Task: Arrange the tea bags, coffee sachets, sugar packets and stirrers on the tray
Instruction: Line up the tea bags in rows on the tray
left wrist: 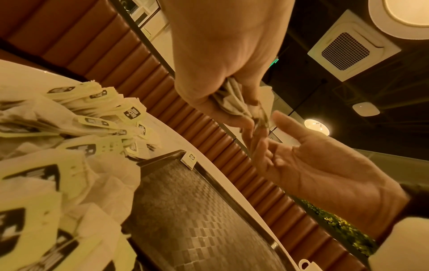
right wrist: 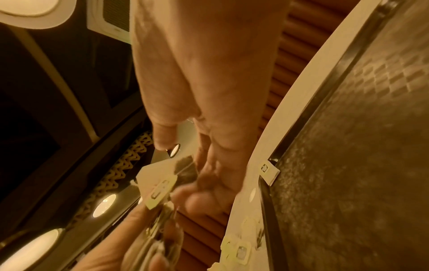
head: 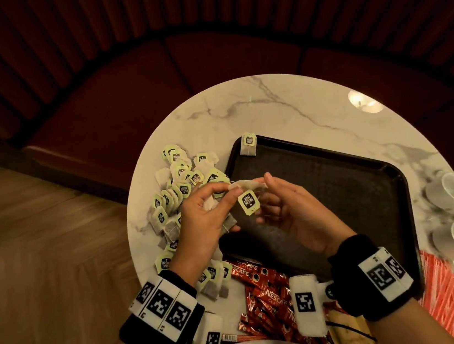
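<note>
Round marble table (head: pixel 283 101); tray (head: pixel 337 186) holds one tea bag (head: pixel 248 144) at far corner. Left hand (head: pixel 206 218) clutches several bags; right hand (head: pixel 291 206) pinches held bag (head: pixel 246 188) above tray, presumably separating it for placement

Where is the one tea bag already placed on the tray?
In the head view, the tea bag lies at the tray's far left corner, partly over the rim, right of the loose pile on the table.
</note>
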{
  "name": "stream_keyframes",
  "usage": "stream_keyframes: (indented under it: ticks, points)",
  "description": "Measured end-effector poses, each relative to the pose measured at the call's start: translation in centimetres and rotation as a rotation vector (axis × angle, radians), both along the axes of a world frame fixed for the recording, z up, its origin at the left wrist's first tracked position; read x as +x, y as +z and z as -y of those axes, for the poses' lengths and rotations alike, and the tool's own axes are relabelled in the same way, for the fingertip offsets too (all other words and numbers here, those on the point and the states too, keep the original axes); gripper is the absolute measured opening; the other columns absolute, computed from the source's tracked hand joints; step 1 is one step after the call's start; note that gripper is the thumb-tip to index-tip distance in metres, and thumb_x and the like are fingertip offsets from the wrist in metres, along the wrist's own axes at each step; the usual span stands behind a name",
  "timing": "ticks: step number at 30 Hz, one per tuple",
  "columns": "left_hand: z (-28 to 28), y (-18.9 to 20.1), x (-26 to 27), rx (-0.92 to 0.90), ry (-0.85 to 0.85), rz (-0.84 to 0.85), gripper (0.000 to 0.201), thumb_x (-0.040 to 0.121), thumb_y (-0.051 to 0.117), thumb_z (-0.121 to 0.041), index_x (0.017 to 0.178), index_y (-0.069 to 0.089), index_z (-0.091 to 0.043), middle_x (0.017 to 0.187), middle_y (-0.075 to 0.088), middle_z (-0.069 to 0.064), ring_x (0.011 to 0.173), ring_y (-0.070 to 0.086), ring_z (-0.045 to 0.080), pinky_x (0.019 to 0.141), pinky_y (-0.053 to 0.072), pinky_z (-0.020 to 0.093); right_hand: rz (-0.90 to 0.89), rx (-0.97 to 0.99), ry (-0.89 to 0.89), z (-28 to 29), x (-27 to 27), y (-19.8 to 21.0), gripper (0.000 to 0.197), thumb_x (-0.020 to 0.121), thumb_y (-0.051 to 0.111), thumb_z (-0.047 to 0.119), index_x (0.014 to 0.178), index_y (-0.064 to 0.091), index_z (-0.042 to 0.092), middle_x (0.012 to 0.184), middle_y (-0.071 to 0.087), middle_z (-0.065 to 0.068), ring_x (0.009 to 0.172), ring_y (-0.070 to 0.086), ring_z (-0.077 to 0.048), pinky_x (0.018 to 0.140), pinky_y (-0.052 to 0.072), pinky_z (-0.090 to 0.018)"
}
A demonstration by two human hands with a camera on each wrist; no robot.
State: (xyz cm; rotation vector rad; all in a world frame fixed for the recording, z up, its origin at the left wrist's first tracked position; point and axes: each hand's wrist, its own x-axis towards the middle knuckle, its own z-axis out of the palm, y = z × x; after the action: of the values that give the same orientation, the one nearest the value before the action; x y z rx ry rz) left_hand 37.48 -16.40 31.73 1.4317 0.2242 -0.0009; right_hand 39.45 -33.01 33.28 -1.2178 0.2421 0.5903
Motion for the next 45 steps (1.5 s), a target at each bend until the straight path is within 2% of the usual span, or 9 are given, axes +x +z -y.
stream_keyframes:
  ticks: [2,9,13,21,30,35,38,41,45]
  points:
    - [-0.1,0.0,0.0,0.001,0.002,-0.011,0.017,0.073,0.072,-0.032,0.083,0.071,-0.018,0.103,0.062,0.005,0.080,0.070,0.019,0.047,0.057,0.031,0.033,-0.041,0.045,0.0,-0.2,0.0,0.042,0.086,0.061,0.042,0.118,0.066,0.015,0.089,0.069,-0.006,0.078,0.063,-0.017,0.076,0.053,-0.029]
    - [-0.1,0.2,-0.3,-0.044,-0.087,-0.092,0.019,0.084,0.063,-0.030,0.091,0.072,-0.015,0.097,0.069,0.011,0.070,0.071,0.020,0.044,0.055,0.027,0.105,0.010,0.047,0.4,-0.6,-0.1,0.035,0.079,0.067,0.008,0.113,0.064,0.011,0.081,0.071,-0.003,0.073,0.067,-0.013,0.069,0.057,-0.020]
    - [0.1,0.3,-0.4,-0.041,-0.126,-0.087,0.022,0.091,0.058,-0.028,0.104,0.071,-0.016,0.107,0.067,0.016,0.076,0.072,0.022,0.046,0.056,0.027,0.096,0.071,0.033,0.4,-0.8,-0.2,0.036,0.079,0.066,0.007,0.115,0.063,0.010,0.079,0.071,-0.002,0.072,0.066,-0.011,0.071,0.057,-0.020]
    - [-0.2,-0.1,0.0,-0.033,-0.052,-0.116,0.021,0.088,0.064,-0.026,0.094,0.071,-0.007,0.076,0.070,0.010,0.058,0.067,0.016,0.045,0.055,0.029,0.105,0.083,-0.042,1.1,-0.4,0.0,0.032,0.091,0.060,0.004,0.122,0.061,0.013,0.088,0.068,-0.007,0.071,0.063,-0.011,0.067,0.056,-0.021]
    - [-0.2,0.1,-0.1,-0.027,-0.104,-0.092,0.019,0.087,0.062,-0.027,0.093,0.072,-0.012,0.067,0.065,0.002,0.052,0.061,0.014,0.044,0.055,0.029,0.196,0.003,-0.084,1.3,-0.4,0.5,0.024,0.098,0.050,0.007,0.114,0.066,0.014,0.096,0.071,-0.002,0.075,0.063,-0.004,0.068,0.052,-0.018]
    - [-0.1,0.3,-0.2,-0.050,-0.142,-0.123,0.017,0.089,0.059,-0.027,0.088,0.072,-0.016,0.078,0.068,0.006,0.060,0.064,0.020,0.045,0.055,0.029,0.320,-0.175,0.005,1.4,-0.4,0.5,0.030,0.082,0.071,0.018,0.109,0.070,0.032,0.114,0.071,0.005,0.108,0.066,-0.014,0.087,0.052,-0.031]
    - [-0.1,0.2,-0.3,-0.046,-0.208,-0.142,0.015,0.086,0.060,-0.030,0.087,0.072,-0.021,0.085,0.070,0.008,0.064,0.067,0.017,0.046,0.056,0.030,0.329,-0.232,0.098,1.2,-0.5,0.7,0.043,0.074,0.079,0.021,0.114,0.069,0.032,0.118,0.069,0.004,0.109,0.066,-0.018,0.093,0.053,-0.035]
    - [0.0,0.0,-0.4,-0.010,-0.252,-0.151,0.016,0.091,0.061,-0.026,0.091,0.072,-0.016,0.089,0.070,0.014,0.068,0.069,0.018,0.048,0.057,0.030,0.330,-0.225,0.100,0.9,-0.4,0.7,0.043,0.076,0.079,0.012,0.118,0.067,0.017,0.110,0.073,-0.004,0.102,0.069,-0.023,0.088,0.056,-0.030]
    - [-0.1,-0.4,-0.3,0.020,-0.291,-0.134,0.028,0.094,0.060,-0.025,0.100,0.069,0.001,0.097,0.066,0.025,0.063,0.069,0.018,0.047,0.057,0.030,0.295,-0.224,0.000,0.7,-0.4,0.6,0.034,0.081,0.073,0.025,0.114,0.069,0.016,0.088,0.074,-0.001,0.077,0.067,-0.009,0.067,0.052,-0.017]
